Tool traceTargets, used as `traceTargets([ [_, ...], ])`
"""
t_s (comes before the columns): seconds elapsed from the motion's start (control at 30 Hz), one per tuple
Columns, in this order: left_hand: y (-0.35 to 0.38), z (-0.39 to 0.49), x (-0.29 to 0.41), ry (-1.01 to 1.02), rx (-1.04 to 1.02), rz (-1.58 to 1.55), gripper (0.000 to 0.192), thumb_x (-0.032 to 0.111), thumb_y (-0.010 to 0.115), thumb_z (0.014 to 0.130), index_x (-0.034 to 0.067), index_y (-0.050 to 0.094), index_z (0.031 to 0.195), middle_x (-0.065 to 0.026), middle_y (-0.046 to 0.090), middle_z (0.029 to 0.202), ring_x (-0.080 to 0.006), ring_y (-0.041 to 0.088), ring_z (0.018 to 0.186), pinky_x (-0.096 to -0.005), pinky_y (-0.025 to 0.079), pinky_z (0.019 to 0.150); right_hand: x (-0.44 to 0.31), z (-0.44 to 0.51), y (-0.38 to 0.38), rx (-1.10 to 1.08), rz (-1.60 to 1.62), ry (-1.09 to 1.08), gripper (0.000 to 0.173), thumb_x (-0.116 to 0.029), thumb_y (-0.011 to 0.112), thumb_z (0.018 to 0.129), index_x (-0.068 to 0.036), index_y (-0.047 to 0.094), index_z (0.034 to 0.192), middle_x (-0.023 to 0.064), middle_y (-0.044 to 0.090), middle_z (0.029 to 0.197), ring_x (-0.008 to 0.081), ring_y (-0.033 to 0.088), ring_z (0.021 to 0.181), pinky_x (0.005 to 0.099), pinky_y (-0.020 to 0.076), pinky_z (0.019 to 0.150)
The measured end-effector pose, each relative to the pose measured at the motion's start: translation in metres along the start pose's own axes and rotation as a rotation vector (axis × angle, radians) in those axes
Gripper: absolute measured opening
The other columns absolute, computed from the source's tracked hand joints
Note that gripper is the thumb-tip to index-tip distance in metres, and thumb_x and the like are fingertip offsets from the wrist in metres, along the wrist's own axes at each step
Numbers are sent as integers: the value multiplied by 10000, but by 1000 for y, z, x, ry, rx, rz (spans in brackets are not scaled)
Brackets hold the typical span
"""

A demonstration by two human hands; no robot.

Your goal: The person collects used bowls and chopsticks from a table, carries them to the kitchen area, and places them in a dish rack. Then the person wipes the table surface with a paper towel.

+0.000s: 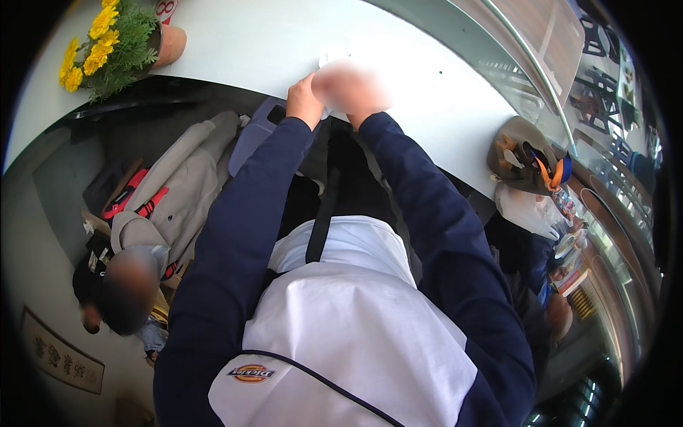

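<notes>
My left hand [303, 100] and my right hand [363, 99] are close together over the near edge of a white table [251, 48]. A blur covers much of my right hand and the space between the two, so the fingers do not show. A small pale object [330, 57] peeks out just beyond my left hand, washed out by glare. A bit of white also shows under the hands at the table edge. Whether either hand grips these cannot be made out.
Yellow marigolds [98, 50] grow in a terracotta pot [172, 45] at the table's left. On the right lie a brown hat [512, 160] and a plastic bag [525, 211]. Below are a purple-grey chair [251, 139] and a beige jacket [184, 176]. Other people sit on both sides.
</notes>
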State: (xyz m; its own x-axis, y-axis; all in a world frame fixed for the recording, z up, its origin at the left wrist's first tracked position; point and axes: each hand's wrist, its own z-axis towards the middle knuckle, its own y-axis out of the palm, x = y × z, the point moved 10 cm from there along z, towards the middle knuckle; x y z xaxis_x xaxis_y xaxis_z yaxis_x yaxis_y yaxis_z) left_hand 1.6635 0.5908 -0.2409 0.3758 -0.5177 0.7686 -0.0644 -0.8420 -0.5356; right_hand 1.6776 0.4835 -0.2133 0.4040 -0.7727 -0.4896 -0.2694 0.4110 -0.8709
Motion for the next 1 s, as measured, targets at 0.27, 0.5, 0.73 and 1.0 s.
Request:
traceTargets([
  [0.27,-59,-29,8,89,113,-274,246,-48,484,826,-11,425,1061,-173,605,1045,-225,614,956,-313,488,839,-29,17,0,-30,-251,-23,135,-35,605,701,-22,624,833,128,527,1013,308,559,862,333,554,557],
  [0.5,-85,-82,-41,-85,71,-183,215,-44,500,825,24,553,1021,-75,594,1004,-157,627,858,-267,487,711,-16,9,-39,90,-163,50,54,-31,576,715,-42,613,753,81,555,894,289,559,828,345,545,573],
  [0.73,-85,-136,-89,-112,-3,-79,226,-58,518,797,39,574,993,-64,563,990,-153,623,800,-261,485,689,109,-66,-128,357,-277,453,155,-15,574,734,-89,644,851,27,602,1018,291,551,823,371,518,632],
  [1.0,-83,-181,-130,-224,-37,-101,254,-78,505,794,34,580,1010,-68,550,1022,-128,614,775,-236,490,676,109,-55,-87,361,-230,403,283,2,647,697,-87,634,965,73,599,1073,306,544,855,358,465,749],
])
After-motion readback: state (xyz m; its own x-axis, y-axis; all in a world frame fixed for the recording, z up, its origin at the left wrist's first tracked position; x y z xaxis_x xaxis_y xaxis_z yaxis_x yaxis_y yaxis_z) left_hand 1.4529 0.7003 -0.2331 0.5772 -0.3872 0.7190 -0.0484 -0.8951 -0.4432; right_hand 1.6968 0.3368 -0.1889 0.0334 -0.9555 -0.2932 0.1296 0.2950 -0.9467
